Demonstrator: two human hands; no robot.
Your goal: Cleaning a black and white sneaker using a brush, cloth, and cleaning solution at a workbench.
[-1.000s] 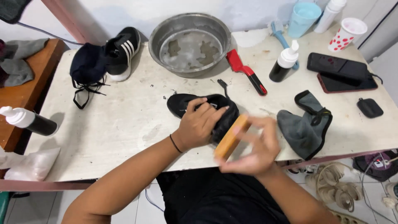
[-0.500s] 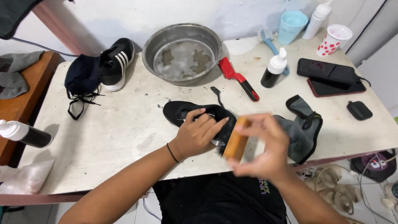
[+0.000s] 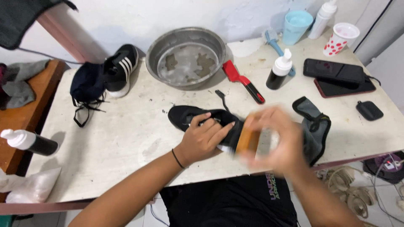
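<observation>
While my left hand (image 3: 202, 141) lies flat and half-curled over the black shoe (image 3: 198, 120), pinning it to the desk (image 3: 126, 143), the shoe sits at the near middle of the desk, toe pointing left, heel under my palm.

Item, right hand (image 3: 280, 143): blurred, fingers closed round a wooden-backed brush (image 3: 247, 141), which touches the heel end of the shoe just right of my left hand.

Item, grey-and-black cloth piece (image 3: 313, 126): just right of my right hand, at the desk edge.

Item, metal basin (image 3: 187, 56): behind the shoe, well apart from it.

Item, red brush (image 3: 244, 82): between basin and pump bottle (image 3: 280, 71).

Item, second black shoe with white stripes (image 3: 122, 69): far left, beside a dark cloth with laces (image 3: 86, 90).

Item, two phones stacked (image 3: 336, 75), small black case (image 3: 369, 110): right side.

Item, blue cup (image 3: 296, 25), spotted cup (image 3: 341, 38), white bottle (image 3: 323, 17): back right corner.

Item, another pump bottle (image 3: 27, 143): lying off the desk's left edge.
</observation>
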